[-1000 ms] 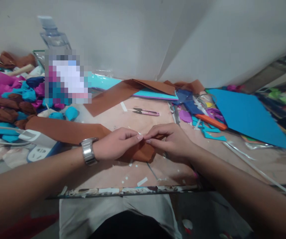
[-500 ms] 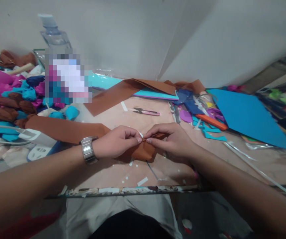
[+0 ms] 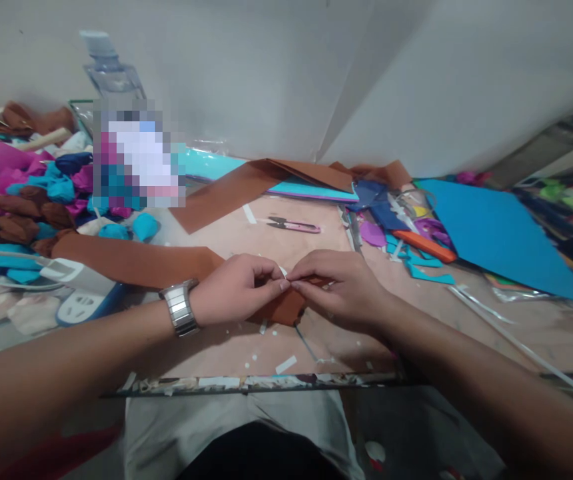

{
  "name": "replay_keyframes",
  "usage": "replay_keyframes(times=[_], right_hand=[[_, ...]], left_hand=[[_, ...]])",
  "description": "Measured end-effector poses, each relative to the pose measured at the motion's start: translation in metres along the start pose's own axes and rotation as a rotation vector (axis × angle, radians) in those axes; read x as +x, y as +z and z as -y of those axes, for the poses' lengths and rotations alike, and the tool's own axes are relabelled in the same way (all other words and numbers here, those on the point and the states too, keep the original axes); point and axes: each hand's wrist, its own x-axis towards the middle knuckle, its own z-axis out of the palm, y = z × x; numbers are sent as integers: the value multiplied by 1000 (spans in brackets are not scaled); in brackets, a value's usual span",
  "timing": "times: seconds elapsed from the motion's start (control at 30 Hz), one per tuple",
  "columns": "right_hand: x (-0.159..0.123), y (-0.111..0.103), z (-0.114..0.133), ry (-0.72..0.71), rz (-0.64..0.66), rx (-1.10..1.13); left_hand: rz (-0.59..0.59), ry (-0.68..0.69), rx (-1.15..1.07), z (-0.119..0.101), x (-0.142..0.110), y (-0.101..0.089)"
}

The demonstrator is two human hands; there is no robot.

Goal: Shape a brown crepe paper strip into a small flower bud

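Both hands meet over the table, their fingertips pinched close together on a brown paper-like strip [image 3: 284, 310]. My left hand [image 3: 239, 287], with a metal-banded watch on the wrist, closes thumb and forefinger on the strip's edge. A small white sliver shows at its fingertips. My right hand [image 3: 346, 287] pinches a folded part of the same strip from the other side, partly hiding it. Under the left wrist lies a long brown band [image 3: 141, 263]; whether it joins the held strip is hidden. Beyond the hands rest small pink-handled thread snips [image 3: 294, 225].
Bunched coloured pieces [image 3: 16, 207] pile up at the left, beside a white-and-blue power strip [image 3: 79, 303]. A clear bottle [image 3: 114, 77] stands behind a blurred-out patch. To the right are an orange cutter [image 3: 424, 245], blue scraps and a large blue sheet [image 3: 501, 233].
The fingers have shifted slightly, and the hanging end of the brown strip now shows a darker, crumpled lower corner. Both hands stay in nearly the same place.
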Motion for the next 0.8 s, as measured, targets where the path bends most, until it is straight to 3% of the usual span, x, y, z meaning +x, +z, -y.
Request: replay_keyframes(times=[0.4, 0.57, 0.8], right_hand=[[0, 1, 0, -74, -53, -69], [-1, 3, -2, -86, -62, -70], [-2, 1, 0, -54, -51, -67]], left_hand=[[-74, 86, 93, -6, -4, -2], [-126, 122, 214, -7, -5, 1], [-184, 279, 450, -6, -6, 2]])
